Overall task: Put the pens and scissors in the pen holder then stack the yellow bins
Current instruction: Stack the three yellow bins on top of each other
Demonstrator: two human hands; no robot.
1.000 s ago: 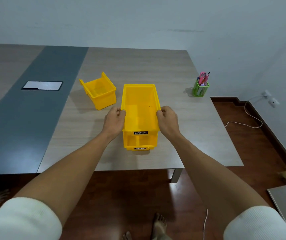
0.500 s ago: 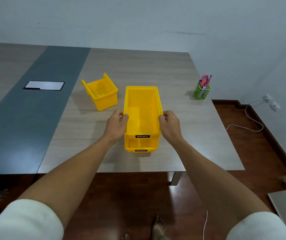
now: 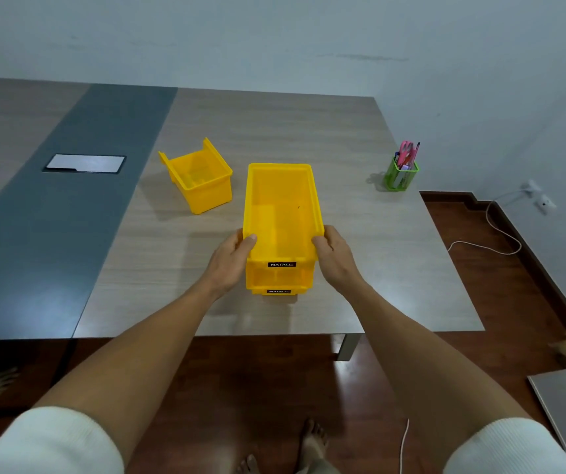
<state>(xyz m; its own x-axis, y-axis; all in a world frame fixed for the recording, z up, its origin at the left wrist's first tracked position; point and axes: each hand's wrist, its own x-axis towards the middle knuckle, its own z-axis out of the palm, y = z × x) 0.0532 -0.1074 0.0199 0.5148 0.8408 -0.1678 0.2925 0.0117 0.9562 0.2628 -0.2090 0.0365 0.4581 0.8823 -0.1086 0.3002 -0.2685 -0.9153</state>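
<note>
Two yellow bins are stacked near the table's front edge: the top bin [image 3: 280, 206] sits nested on the lower bin [image 3: 276, 285], both with black labels facing me. My left hand [image 3: 230, 265] grips the top bin's left rim and my right hand [image 3: 334, 258] grips its right rim. A third, smaller yellow bin [image 3: 199, 177] stands apart to the left, turned at an angle. The green mesh pen holder [image 3: 400, 176] at the table's right side holds pens and pink-handled scissors [image 3: 406, 152].
A grey strip with a flat white cover plate [image 3: 84, 163] runs along the wooden table [image 3: 360, 268] to the left. A white cable [image 3: 490, 241] lies on the floor at right. Bare feet show below the table edge.
The top bin has settled lower onto the lower bin, and my hands have slid slightly along its rims. The small bin and pen holder have not moved.
</note>
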